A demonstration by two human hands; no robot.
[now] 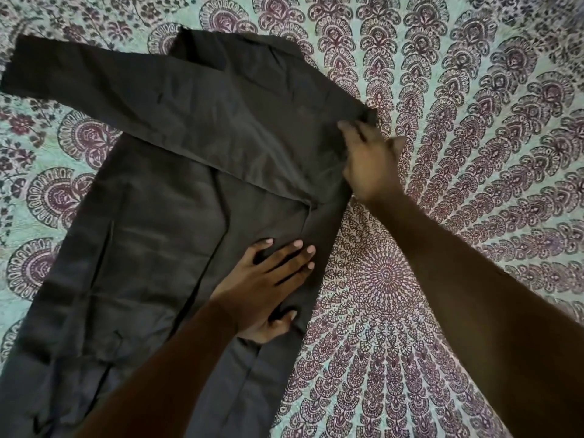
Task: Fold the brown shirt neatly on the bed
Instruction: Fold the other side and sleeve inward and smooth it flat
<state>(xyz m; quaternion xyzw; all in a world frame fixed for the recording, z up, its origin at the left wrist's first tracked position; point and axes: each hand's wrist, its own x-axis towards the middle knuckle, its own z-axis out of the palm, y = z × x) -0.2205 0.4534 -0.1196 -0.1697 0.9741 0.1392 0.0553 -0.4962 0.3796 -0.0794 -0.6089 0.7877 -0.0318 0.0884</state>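
Note:
The brown shirt lies spread on the bed, collar end far from me, hem toward the lower left. One long sleeve is folded across the body and reaches to the upper left. My left hand presses flat on the shirt's right side panel, fingers spread. My right hand rests at the shirt's right shoulder edge, fingers stretched out over the cloth; it is blurred, and whether the fingertips pinch the fabric is unclear.
The bed is covered by a pale green sheet printed with maroon mandala and leaf patterns. It stretches wide to the right of the shirt and along the left edge.

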